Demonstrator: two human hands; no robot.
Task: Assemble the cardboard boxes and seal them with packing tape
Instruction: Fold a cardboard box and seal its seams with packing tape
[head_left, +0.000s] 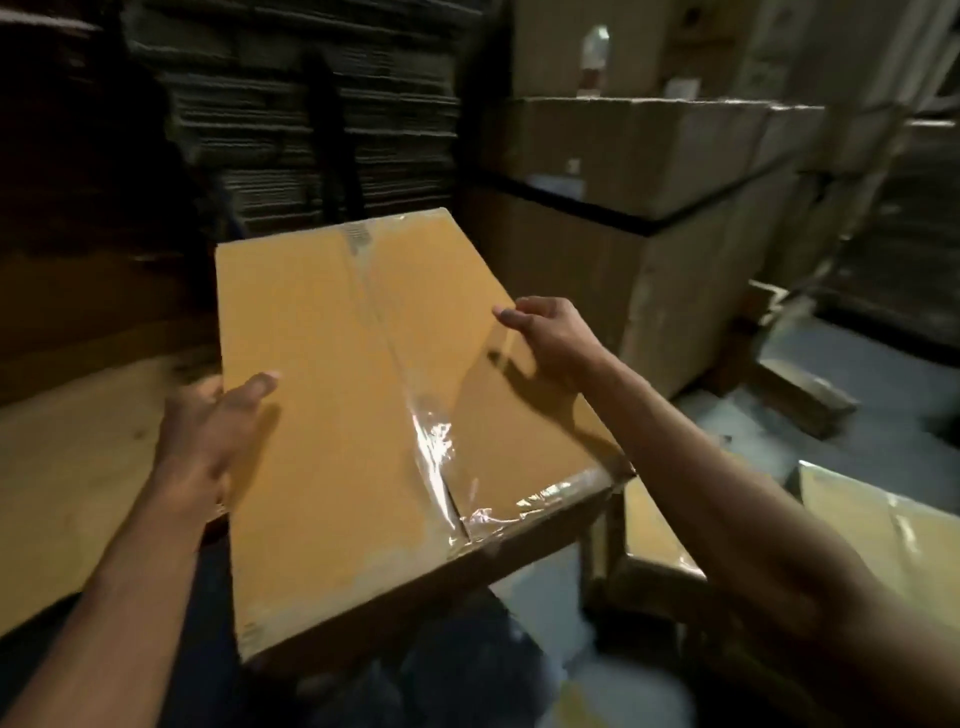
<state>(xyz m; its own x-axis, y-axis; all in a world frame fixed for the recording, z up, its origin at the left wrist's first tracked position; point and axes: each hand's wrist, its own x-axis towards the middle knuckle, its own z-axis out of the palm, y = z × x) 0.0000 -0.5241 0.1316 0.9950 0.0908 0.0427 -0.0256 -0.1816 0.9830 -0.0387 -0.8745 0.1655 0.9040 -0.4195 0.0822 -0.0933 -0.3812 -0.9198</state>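
A closed brown cardboard box (322, 395) fills the middle of the head view, tilted, its top face toward me. Clear packing tape (434, 441) runs along the centre seam and wrinkles over the near right edge. My left hand (208, 426) grips the box's left edge, thumb lying on the top face and fingers hidden behind the side. My right hand (550, 338) holds the right edge, fingers curled over onto the top. The box is held up between both hands above my lap.
Flattened cardboard sheets (311, 119) are stacked high behind. Large stacked cartons (649, 218) stand at the right. Another taped box (883, 530) lies low at the right, beside a cardboard piece (649, 530). A wooden surface (67, 467) lies at left.
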